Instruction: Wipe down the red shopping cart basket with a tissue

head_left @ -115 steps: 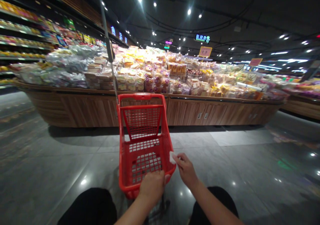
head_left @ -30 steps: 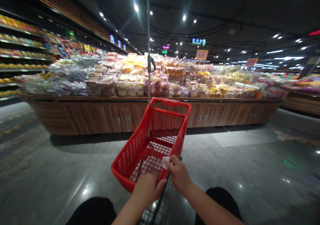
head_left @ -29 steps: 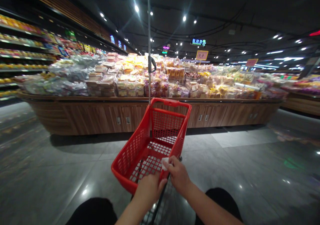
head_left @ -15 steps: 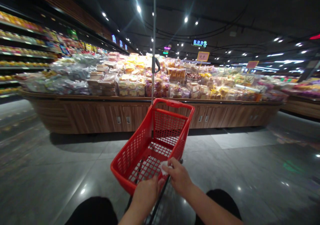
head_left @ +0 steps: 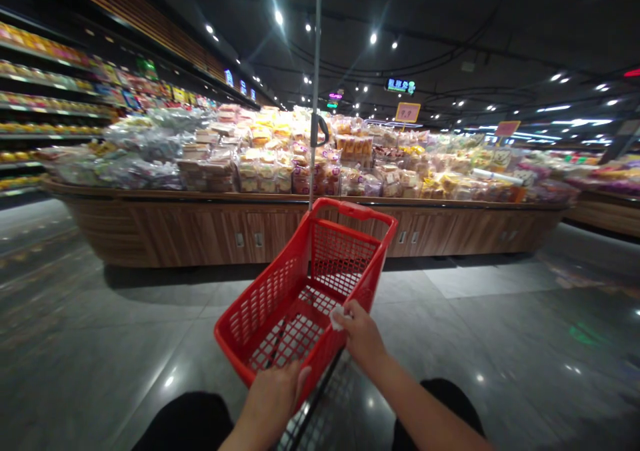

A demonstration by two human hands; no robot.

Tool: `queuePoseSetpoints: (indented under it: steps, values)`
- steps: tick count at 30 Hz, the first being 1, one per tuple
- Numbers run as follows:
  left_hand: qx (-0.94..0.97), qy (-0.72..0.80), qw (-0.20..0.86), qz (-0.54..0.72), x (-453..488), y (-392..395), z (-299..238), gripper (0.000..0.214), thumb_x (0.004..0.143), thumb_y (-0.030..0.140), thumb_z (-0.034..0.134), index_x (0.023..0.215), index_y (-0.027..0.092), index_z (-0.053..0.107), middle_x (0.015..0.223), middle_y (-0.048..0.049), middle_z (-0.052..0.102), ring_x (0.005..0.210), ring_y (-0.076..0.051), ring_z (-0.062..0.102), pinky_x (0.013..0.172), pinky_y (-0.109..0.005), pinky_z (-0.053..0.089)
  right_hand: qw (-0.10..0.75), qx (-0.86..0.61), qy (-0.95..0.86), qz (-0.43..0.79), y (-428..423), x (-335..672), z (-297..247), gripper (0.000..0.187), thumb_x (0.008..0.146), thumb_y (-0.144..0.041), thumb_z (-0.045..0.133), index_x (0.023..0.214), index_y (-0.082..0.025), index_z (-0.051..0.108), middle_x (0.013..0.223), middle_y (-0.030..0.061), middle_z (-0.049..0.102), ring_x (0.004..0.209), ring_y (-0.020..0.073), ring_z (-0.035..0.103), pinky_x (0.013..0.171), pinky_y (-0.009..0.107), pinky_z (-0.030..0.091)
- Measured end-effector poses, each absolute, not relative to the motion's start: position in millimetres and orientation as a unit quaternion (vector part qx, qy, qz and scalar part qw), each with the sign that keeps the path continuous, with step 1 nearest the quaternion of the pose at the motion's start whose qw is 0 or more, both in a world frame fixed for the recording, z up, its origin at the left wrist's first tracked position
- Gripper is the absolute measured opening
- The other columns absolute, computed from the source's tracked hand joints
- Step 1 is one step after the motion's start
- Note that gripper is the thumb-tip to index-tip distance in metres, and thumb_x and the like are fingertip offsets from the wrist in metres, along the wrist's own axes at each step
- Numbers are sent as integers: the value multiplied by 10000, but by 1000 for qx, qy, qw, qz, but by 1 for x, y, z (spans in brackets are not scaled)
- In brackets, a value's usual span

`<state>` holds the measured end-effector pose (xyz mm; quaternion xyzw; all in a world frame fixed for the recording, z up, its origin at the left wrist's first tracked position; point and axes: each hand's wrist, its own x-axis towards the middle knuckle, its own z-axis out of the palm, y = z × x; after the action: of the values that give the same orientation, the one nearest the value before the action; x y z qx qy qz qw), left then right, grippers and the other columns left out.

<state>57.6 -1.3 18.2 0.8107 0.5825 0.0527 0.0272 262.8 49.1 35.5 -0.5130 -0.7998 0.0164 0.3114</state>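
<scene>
A red plastic shopping basket (head_left: 280,291) sits on a cart frame in front of me, turned so its far end points right. My left hand (head_left: 273,397) is closed over the basket's near rim. My right hand (head_left: 361,334) pinches a small white tissue or paper (head_left: 336,316) against the basket's right rim. A thin metal pole (head_left: 315,97) rises from the basket's far end. Nothing shows inside the basket.
A long wooden display island (head_left: 200,227) piled with packaged baked goods (head_left: 300,157) stands ahead across the glossy grey tile floor (head_left: 500,331). Stocked shelves (head_left: 50,91) line the left wall. Price signs (head_left: 408,112) hang above the island. My dark-clothed knees (head_left: 185,421) show at the bottom.
The basket has swung so its far end points further right. My left hand slid lower along the near rim. My right hand kept the white paper at the right rim.
</scene>
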Motion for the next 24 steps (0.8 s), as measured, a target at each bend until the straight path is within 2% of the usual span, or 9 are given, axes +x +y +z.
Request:
queuePoseSetpoints:
  steps: [4, 9, 14, 17, 21, 24]
  values:
    - [817, 573, 29, 52, 48, -4, 17, 482, 968, 354, 179, 849, 192, 617, 747, -58, 725, 710, -233, 695, 614, -308, 482, 323, -552, -769, -3, 63, 266, 38, 295, 872, -84, 413, 960, -216, 663, 930, 43, 534, 790, 150, 514, 717, 222, 401]
    - [820, 569, 43, 47, 36, -6, 18, 476, 968, 355, 174, 855, 201, 610, 753, -57, 722, 706, -211, 690, 615, -285, 473, 342, -491, -800, 47, 36, 246, 30, 188, 893, -204, 464, 989, -231, 624, 897, 20, 554, 768, 151, 518, 674, 207, 404]
    - [818, 571, 55, 39, 25, -6, 19, 472, 964, 364, 184, 840, 197, 607, 771, -67, 719, 710, -214, 685, 621, -288, 465, 354, -535, -767, 31, 47, 257, 33, 262, 893, -145, 422, 926, -224, 670, 908, 38, 562, 797, 167, 547, 717, 234, 418]
    - [820, 566, 63, 48, 21, -6, 19, 479, 964, 365, 172, 842, 196, 604, 774, -67, 715, 708, -212, 682, 627, -292, 459, 355, -552, -754, 18, 48, 255, 33, 308, 877, -93, 404, 964, -226, 668, 934, 46, 557, 812, 166, 552, 729, 232, 423]
    - [824, 558, 70, 70, 15, -6, 19, 493, 962, 388, 158, 838, 210, 602, 755, -50, 710, 690, -192, 675, 611, -271, 437, 334, -510, -792, 38, 33, 241, 29, 298, 898, -136, 408, 1056, -249, 635, 911, 31, 549, 755, 150, 539, 691, 218, 422]
    - [824, 556, 75, 72, 10, -7, 21, 501, 959, 400, 159, 832, 212, 605, 744, -47, 706, 691, -185, 671, 615, -263, 428, 338, -519, -784, 40, 39, 249, 32, 314, 882, -117, 416, 1039, -248, 655, 911, 36, 551, 790, 159, 547, 719, 224, 431]
